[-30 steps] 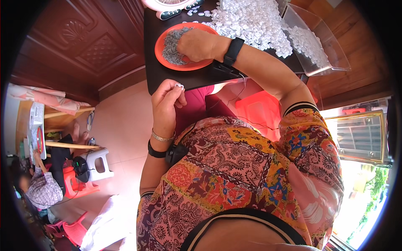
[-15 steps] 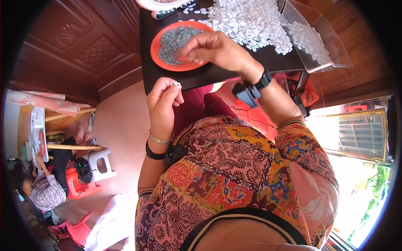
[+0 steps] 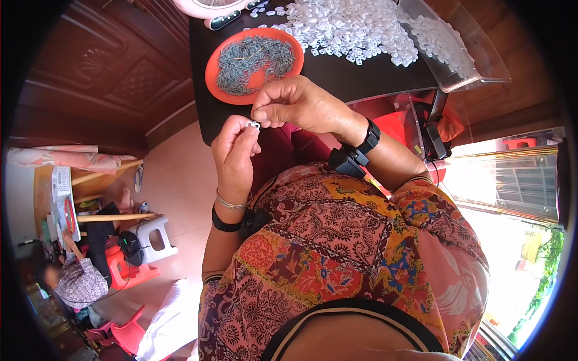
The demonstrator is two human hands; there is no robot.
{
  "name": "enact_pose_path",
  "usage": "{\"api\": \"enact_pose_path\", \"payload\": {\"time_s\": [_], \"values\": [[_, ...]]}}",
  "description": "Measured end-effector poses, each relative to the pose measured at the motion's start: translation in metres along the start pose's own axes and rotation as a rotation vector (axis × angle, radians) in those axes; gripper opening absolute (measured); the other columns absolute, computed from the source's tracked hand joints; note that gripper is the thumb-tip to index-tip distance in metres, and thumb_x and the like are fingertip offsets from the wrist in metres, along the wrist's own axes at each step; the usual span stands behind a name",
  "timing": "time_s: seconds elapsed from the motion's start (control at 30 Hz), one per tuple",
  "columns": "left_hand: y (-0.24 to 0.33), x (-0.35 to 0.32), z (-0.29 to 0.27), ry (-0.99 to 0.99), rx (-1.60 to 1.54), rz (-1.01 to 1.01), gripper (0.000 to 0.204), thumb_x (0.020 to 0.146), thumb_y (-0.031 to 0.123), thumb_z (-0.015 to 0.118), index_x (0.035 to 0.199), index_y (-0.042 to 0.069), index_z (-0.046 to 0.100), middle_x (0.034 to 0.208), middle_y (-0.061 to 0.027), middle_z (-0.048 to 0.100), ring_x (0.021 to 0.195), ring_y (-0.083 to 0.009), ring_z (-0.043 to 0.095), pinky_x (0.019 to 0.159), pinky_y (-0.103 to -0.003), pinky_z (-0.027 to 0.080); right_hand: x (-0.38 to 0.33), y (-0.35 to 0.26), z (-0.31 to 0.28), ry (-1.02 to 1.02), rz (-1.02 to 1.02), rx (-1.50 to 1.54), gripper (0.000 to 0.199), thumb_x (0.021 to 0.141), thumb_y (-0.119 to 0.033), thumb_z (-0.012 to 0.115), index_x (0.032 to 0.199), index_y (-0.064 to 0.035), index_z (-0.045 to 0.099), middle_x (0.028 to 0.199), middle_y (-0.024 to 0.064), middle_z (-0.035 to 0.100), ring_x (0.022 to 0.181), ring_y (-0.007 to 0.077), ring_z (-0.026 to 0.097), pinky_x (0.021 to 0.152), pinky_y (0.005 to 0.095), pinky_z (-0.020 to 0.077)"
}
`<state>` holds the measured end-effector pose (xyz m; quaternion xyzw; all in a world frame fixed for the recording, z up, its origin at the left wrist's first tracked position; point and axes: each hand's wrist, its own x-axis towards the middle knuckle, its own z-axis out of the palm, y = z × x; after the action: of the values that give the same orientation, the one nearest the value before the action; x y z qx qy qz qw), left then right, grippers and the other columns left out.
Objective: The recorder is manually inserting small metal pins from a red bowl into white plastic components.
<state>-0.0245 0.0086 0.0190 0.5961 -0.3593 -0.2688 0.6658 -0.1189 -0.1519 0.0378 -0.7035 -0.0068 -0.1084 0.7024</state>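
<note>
My left hand [image 3: 233, 157] pinches a small white plastic piece [image 3: 253, 125] just below the black table's [image 3: 337, 77] near edge. My right hand [image 3: 296, 106] meets it from the right, thumb and forefinger closed at that piece; whether they hold a small metal part is too fine to tell. Behind the hands an orange plate [image 3: 212, 71] holds a heap of small grey-green metal parts [image 3: 253, 55]. A broad pile of white plastic pieces [image 3: 349, 25] lies on the table beyond.
A clear plastic tray [image 3: 463, 54] with more white pieces stands at the table's right. A pink round container [image 3: 201, 7] is at the far edge. Dark wooden door panels are on the left. Another person sits near a white stool [image 3: 153, 237] at lower left.
My right hand left the orange plate and came down toward me to meet the left hand, which rose slightly with the white piece.
</note>
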Motion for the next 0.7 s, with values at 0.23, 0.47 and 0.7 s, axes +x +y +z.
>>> {"api": "enact_pose_path", "payload": {"time_s": [0.23, 0.47, 0.7], "values": [[0.0012, -0.0016, -0.0003, -0.009, 0.019, -0.011, 0.012, 0.088, 0.01, 0.053, 0.079, 0.003, 0.053, 0.063, 0.0023, 0.047, 0.056, -0.0043, 0.043, 0.051, -0.02, 0.034, -0.0028, -0.0006, 0.0032, 0.051, -0.035, -0.055, 0.014, 0.092, -0.014, 0.061, 0.092, -0.0004, 0.064, 0.08, -0.001, 0.061, 0.074, 0.0068, 0.056, 0.067, 0.022, 0.0466], [-0.0025, -0.0019, -0.0012, -0.035, 0.007, -0.028, 0.013, 0.089, 0.011, 0.054, 0.079, 0.003, 0.052, 0.064, 0.0029, 0.046, 0.057, -0.0038, 0.042, 0.051, -0.02, 0.033, -0.0024, 0.0007, 0.0035, 0.012, -0.076, -0.209, 0.011, 0.092, -0.011, 0.06, 0.091, 0.0004, 0.063, 0.08, 0.0002, 0.061, 0.075, 0.0079, 0.057, 0.069, 0.0234, 0.0481], [-0.0066, -0.0052, -0.0006, -0.058, 0.148, 0.03, 0.017, 0.09, 0.013, 0.053, 0.078, 0.001, 0.05, 0.062, 0.0013, 0.044, 0.055, -0.0053, 0.04, 0.049, -0.022, 0.033, -0.0073, -0.008, 0.0073, 0.068, -0.168, -0.521, 0.008, 0.085, -0.008, 0.064, 0.086, -0.0008, 0.063, 0.074, 0.0072, 0.063, 0.068, 0.0159, 0.061, 0.062, 0.0293, 0.0477]]}}
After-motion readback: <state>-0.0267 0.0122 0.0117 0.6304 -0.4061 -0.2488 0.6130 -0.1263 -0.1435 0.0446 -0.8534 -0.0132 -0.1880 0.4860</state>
